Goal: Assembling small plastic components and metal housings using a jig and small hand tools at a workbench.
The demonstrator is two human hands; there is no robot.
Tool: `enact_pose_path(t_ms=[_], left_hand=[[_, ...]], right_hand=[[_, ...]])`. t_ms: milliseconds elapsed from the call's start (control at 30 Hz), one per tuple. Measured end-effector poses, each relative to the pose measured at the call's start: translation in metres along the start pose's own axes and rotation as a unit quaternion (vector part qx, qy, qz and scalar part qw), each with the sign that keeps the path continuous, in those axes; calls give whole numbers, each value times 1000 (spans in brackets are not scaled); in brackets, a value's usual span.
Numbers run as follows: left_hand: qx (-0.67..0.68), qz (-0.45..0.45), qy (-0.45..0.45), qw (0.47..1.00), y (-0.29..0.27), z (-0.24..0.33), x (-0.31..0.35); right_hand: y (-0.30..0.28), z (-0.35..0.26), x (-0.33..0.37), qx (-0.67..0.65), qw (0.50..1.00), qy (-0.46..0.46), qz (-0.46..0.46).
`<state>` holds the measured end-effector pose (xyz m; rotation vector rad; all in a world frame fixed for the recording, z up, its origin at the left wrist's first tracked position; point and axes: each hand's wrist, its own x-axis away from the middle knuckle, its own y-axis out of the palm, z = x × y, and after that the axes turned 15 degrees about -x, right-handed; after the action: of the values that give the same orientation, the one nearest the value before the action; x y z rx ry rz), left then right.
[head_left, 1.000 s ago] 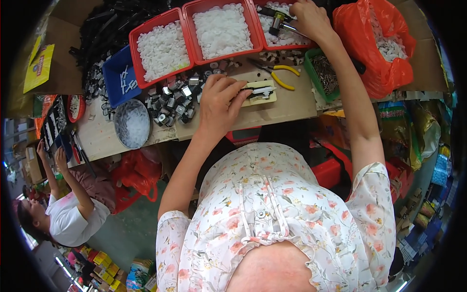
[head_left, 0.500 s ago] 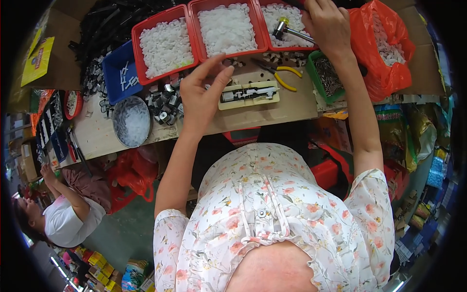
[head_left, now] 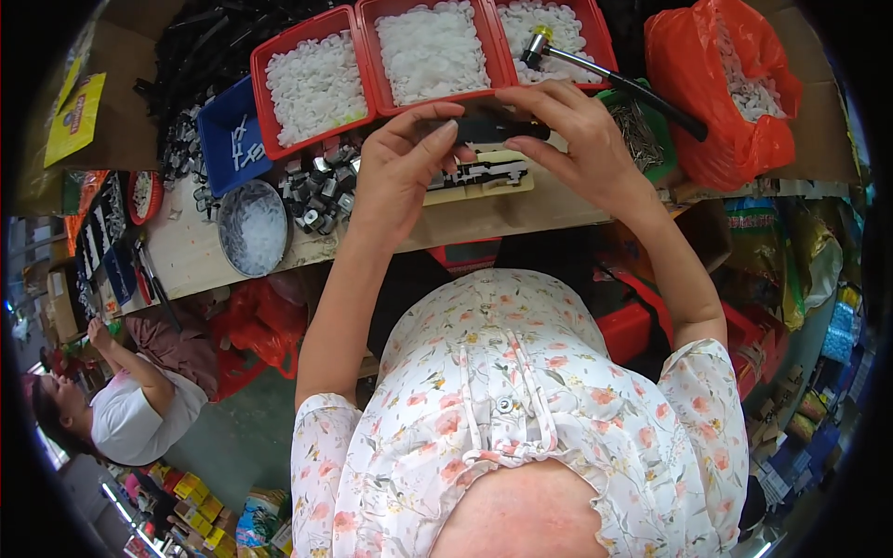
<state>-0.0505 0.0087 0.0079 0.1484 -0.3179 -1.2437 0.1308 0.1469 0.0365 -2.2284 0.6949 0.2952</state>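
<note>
Between left hand (head_left: 395, 167) and right hand (head_left: 595, 149), a black part (head_left: 486, 130)

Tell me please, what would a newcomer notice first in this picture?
Probably the three red trays heaped with small white pieces at top centre, a hammer with its head over the right one. Next, the orange-red bag at upper right. Below the trays, the right hand holds a dark part beside the left hand.

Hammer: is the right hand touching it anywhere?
Apart. The head view shows the gap plainly: the hammer lies beyond the right hand, with part of the green basket visible between.
</note>
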Motion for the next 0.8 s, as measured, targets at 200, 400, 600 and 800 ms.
enact_pose_path(t_ms=[200,400,600,800], left_hand=[[-27,7,-33,999,-2,2,18],[-228,182,94,952,-29,-5,32],[-273,202,86,937,-38,-10,39],[-302,195,90,929,-31,-10,38]], right_hand=[[7,3,10,-47,996,3,-73],[29,8,22,23,991,0,-128],[35,6,22,42,990,6,-138],[32,6,26,50,989,20,-136]])
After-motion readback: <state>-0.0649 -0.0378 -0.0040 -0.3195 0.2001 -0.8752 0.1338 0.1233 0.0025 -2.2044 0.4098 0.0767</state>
